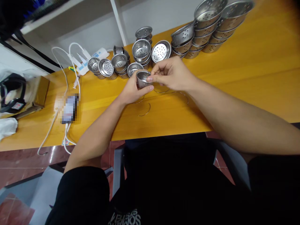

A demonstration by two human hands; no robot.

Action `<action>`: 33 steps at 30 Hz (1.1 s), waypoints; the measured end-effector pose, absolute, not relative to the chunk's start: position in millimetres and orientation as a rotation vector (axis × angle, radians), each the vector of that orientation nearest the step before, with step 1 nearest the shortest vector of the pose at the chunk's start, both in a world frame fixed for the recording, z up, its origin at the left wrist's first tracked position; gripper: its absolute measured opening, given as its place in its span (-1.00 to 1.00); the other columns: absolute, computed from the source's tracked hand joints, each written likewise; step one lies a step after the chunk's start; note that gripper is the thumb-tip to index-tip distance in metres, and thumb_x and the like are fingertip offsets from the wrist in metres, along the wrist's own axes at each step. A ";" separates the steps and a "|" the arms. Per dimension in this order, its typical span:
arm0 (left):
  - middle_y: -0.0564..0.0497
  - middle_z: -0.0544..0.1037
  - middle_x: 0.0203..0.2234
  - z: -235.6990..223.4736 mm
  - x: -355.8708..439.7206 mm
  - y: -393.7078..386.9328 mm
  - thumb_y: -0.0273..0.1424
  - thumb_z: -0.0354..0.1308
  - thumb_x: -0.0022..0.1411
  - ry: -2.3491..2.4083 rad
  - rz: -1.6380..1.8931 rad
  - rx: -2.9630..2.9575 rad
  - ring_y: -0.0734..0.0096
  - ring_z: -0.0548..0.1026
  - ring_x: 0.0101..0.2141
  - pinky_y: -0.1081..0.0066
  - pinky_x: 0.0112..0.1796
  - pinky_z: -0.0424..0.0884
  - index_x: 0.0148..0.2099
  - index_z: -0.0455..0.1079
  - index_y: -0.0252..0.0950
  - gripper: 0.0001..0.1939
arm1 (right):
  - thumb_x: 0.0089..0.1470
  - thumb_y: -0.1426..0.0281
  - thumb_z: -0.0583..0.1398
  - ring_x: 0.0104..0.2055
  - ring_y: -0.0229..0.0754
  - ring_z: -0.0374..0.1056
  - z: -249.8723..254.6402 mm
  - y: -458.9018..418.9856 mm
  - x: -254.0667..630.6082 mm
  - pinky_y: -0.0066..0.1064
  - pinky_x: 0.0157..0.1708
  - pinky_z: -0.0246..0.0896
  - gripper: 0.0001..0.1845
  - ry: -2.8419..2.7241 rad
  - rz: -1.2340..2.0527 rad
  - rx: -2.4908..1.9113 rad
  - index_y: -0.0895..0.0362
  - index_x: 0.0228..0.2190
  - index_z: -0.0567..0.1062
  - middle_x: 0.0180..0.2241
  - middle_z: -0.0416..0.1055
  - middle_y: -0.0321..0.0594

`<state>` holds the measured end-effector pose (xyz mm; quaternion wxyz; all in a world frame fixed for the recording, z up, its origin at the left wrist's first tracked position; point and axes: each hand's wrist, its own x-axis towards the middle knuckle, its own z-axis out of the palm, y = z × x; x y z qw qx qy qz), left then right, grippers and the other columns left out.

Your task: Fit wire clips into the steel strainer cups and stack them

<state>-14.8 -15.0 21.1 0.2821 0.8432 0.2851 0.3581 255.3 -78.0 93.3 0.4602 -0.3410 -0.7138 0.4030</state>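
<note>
A small metal strainer cup (141,82) with punched holes is held above the wooden table by my left hand (130,90), its fingers wrapped round the side and the thumb along the front. At the cup's right rim, my right hand (174,75) has thumb and forefinger pinched together. Whatever lies between those fingertips is too small to make out. Below the hands, a thin curved wire (147,112) rests on the table. More bent wire (187,98) lies under my right wrist.
Small perforated cups (119,62) stand stacked along the back, with taller stacks of larger ones (208,18) at the right. A white power strip (93,57), cables and a blurred phone-like device (69,109) are on the left. Headphones (12,92) rest by a cardboard box (42,93).
</note>
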 end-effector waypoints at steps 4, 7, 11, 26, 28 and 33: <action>-0.24 0.72 0.37 20.9 -15.9 -14.1 0.68 0.47 0.35 0.758 0.974 2.268 -0.18 0.74 0.37 -0.17 0.55 0.63 0.55 0.42 -0.13 0.19 | 0.08 -0.47 0.78 -0.32 0.04 0.51 91.5 -80.9 254.1 -0.13 -0.38 0.50 -0.19 -1.738 0.939 -0.927 -0.11 -0.29 0.70 -0.43 0.54 -0.24; -0.23 0.68 0.39 17.4 -17.0 -9.0 0.69 0.43 0.37 0.748 1.005 2.294 -0.21 0.73 0.41 -0.20 0.56 0.63 0.59 0.40 -0.09 0.20 | 0.16 -0.46 0.74 -0.18 0.16 0.60 90.1 -83.8 253.0 -0.03 -0.29 0.63 -0.24 -1.735 0.862 -0.935 -0.12 -0.20 0.74 -0.30 0.65 -0.16; -0.21 0.63 0.43 13.2 -18.0 -0.5 0.74 0.38 0.35 0.717 1.109 2.316 -0.25 0.73 0.45 -0.24 0.54 0.65 0.62 0.37 -0.04 0.23 | 0.35 -0.36 0.67 -0.05 0.25 0.64 90.6 -86.0 257.2 0.03 -0.19 0.70 -0.40 -1.753 0.720 -0.998 -0.17 -0.06 0.76 -0.14 0.70 -0.09; -0.17 0.58 0.48 25.7 -23.2 -2.8 0.57 0.39 0.55 0.508 1.216 2.419 -0.23 0.73 0.48 -0.15 0.56 0.67 0.75 0.19 0.08 0.11 | 0.49 0.14 0.54 0.04 0.17 0.61 68.6 -74.9 262.0 0.02 0.08 0.69 -0.68 -2.066 0.463 -0.674 -0.09 0.18 0.87 0.13 0.65 -0.04; -0.17 0.60 0.46 29.1 -22.6 -5.2 0.54 0.39 0.58 0.483 1.235 2.410 -0.19 0.75 0.45 -0.12 0.53 0.70 0.74 0.20 0.07 0.06 | 0.52 0.14 0.52 0.04 0.16 0.62 66.5 -73.5 261.9 0.03 0.11 0.70 -0.67 -2.069 0.446 -0.660 -0.09 0.21 0.87 0.14 0.65 -0.03; -0.19 0.61 0.48 36.4 -22.6 -12.7 0.55 0.38 0.57 0.506 1.230 2.404 -0.20 0.75 0.47 -0.11 0.53 0.72 0.75 0.17 0.09 0.08 | 0.56 0.08 0.51 0.10 0.22 0.65 70.0 -76.3 261.1 0.08 0.16 0.73 -0.63 -2.055 0.439 -0.675 -0.11 0.26 0.85 0.19 0.66 -0.01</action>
